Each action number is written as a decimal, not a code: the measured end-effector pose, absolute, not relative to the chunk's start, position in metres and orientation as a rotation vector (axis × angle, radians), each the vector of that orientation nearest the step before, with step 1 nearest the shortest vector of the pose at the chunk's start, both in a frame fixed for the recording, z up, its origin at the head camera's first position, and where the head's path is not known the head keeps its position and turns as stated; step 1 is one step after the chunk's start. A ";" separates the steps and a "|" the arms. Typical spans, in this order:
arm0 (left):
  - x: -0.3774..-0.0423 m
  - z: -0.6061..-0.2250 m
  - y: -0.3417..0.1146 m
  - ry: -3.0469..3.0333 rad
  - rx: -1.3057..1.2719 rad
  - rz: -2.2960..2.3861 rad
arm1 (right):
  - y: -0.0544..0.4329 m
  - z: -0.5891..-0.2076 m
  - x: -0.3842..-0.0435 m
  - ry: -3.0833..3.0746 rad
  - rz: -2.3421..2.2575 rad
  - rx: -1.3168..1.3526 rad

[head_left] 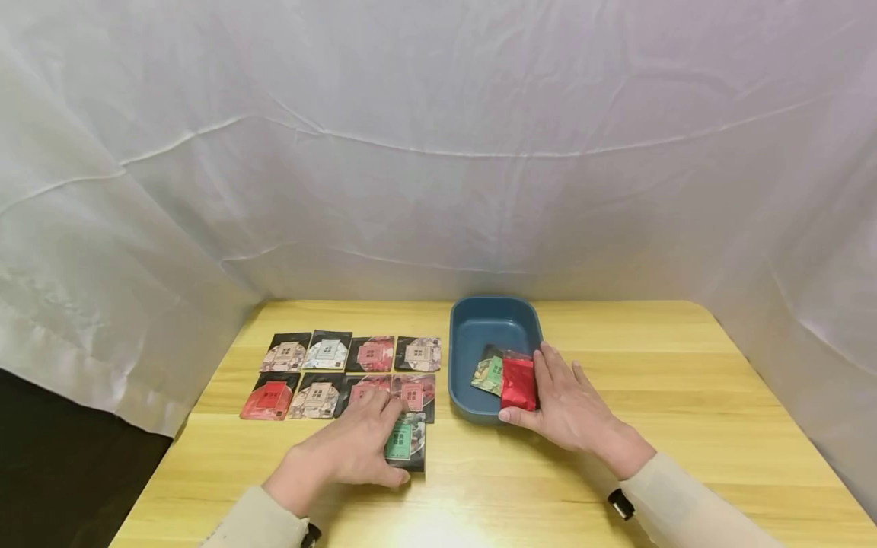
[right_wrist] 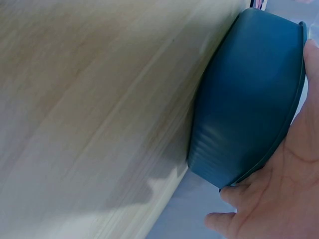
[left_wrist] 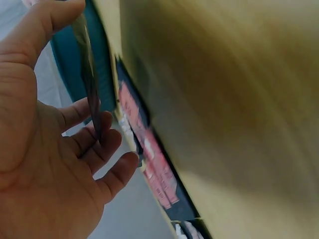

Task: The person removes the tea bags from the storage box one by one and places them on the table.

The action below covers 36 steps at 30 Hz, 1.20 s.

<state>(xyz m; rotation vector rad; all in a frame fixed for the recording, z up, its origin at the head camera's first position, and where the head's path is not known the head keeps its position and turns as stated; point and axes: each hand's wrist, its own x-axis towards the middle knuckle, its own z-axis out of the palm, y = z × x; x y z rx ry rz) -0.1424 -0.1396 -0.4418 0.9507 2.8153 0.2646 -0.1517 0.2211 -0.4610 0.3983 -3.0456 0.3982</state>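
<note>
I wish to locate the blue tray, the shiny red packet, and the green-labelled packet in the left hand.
Blue tray (head_left: 495,329): head view, bare inside floor.
Shiny red packet (head_left: 518,384): head view, middle of its face.
Green-labelled packet (head_left: 401,443): head view, its label.

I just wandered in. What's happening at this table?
A person is handling small flat packets. Their left hand holds a green-labelled packet at the near end of two rows of packets. Their right hand is at the side of a blue tray, next to a red packet; whether it grips that packet is unclear. Another packet lies in the tray.
</note>
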 end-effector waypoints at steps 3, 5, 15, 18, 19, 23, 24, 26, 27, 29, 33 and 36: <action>-0.139 -0.446 -0.140 2.820 0.955 0.238 | 0.221 -0.461 -0.152 -3.039 0.394 0.403; -0.136 -0.449 -0.139 2.815 0.954 0.237 | 0.220 -0.461 -0.151 -3.040 0.397 0.402; -0.132 -0.462 -0.133 2.821 0.938 0.227 | 0.222 -0.462 -0.151 -3.052 0.412 0.395; -0.132 -0.463 -0.133 2.828 0.936 0.239 | 0.222 -0.462 -0.152 -3.049 0.409 0.396; -0.132 -0.464 -0.133 2.832 0.935 0.242 | 0.221 -0.462 -0.152 -3.047 0.410 0.398; -0.132 -0.463 -0.134 2.843 0.933 0.246 | 0.222 -0.462 -0.153 -3.047 0.417 0.394; -0.132 -0.463 -0.134 2.845 0.936 0.247 | 0.222 -0.462 -0.153 -3.048 0.417 0.393; -0.133 -0.463 -0.134 2.844 0.939 0.249 | 0.222 -0.462 -0.153 -3.047 0.416 0.393; -0.133 -0.463 -0.134 2.843 0.941 0.250 | 0.222 -0.461 -0.153 -3.047 0.416 0.392; -0.134 -0.464 -0.134 2.844 0.946 0.247 | 0.222 -0.461 -0.153 -3.049 0.417 0.389; -0.134 -0.464 -0.135 2.846 0.954 0.238 | 0.222 -0.461 -0.152 -3.051 0.427 0.386; -0.133 -0.463 -0.136 2.843 0.953 0.246 | 0.221 -0.462 -0.152 -3.049 0.430 0.391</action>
